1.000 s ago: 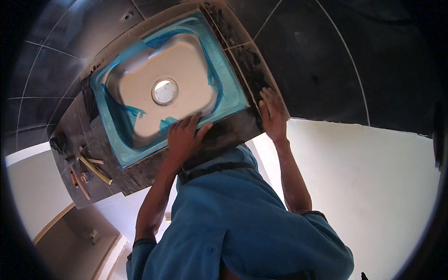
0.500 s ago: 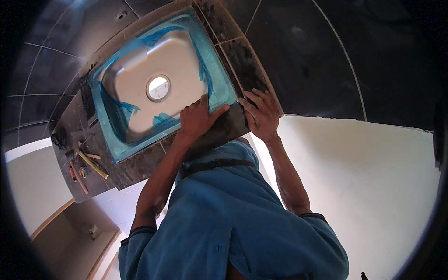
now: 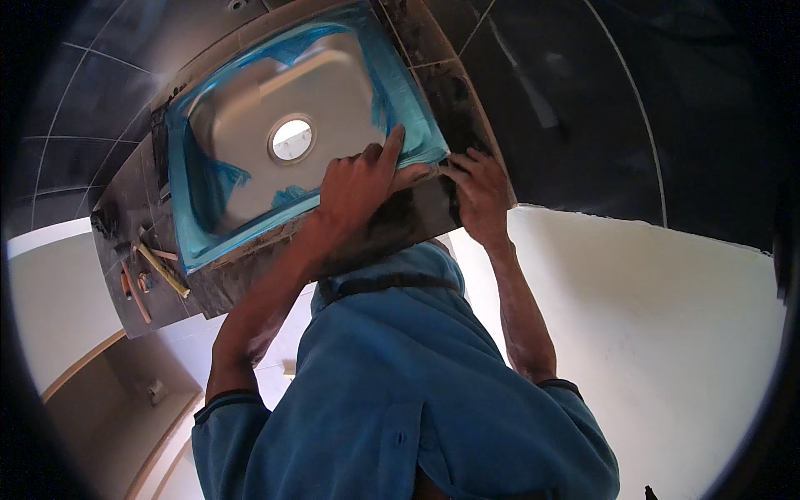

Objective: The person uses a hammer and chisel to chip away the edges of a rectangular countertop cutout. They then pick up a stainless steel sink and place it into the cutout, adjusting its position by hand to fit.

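Observation:
A steel sink [image 3: 250,125] with blue protective film on its rim and walls sits in a dark stone countertop [image 3: 462,100]. Its round drain hole [image 3: 292,139] is open. My left hand [image 3: 362,179] lies over the sink's near rim close to the right corner, fingers curled over the edge into the basin, forefinger stretched up. My right hand [image 3: 479,187] rests on the counter's front edge just right of it, fingertips touching the sink's corner rim. My blue shirt [image 3: 400,392] fills the lower middle.
Several hand tools with yellow and wooden handles [image 3: 158,267] lie on the counter left of the sink. Dark tiles [image 3: 583,108] spread behind and to the right. A pale surface [image 3: 667,333] lies at the right, and a light wall with a socket [image 3: 154,390] at lower left.
My left hand has slid right along the near rim toward the corner. My right hand has moved left to meet the sink's corner. The view has shifted slightly.

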Demonstrator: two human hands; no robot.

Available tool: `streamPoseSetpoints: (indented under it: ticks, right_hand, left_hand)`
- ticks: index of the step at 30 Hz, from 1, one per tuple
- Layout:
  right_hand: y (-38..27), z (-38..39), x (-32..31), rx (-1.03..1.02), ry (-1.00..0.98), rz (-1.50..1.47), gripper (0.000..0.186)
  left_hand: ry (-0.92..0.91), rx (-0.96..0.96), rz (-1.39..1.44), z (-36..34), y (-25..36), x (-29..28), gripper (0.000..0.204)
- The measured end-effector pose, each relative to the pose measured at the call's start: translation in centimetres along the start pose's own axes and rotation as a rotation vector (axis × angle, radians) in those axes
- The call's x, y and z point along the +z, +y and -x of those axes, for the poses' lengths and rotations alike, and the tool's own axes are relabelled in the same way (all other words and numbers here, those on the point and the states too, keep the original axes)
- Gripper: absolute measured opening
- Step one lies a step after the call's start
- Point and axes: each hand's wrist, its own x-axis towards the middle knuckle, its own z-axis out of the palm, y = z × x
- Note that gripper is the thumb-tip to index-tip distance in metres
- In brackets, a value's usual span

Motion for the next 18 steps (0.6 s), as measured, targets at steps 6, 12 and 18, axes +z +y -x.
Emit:
streamPoseSetpoints:
  ticks: [6,12,18]
  right_hand:
    - [-1.7,-0.7,-1.0,-0.106,-0.180,0.269,0.055]
    - [-3.4,-0.6,-1.3,-0.027,-0.167,0.170,0.045]
    - [-1.1,0.4,-2.7,0.436,0.194,-0.406,0.026]
  left_hand:
    - [-0.071,-0.054,0.050,0.1,-0.3,0.8,0.072]
    - [0.065,-0.007,-0.012,0.7,-0.8,1.9,0.073]
    - [0.091,-0.049,0.035,1.9,-1.4,4.5,0.072]
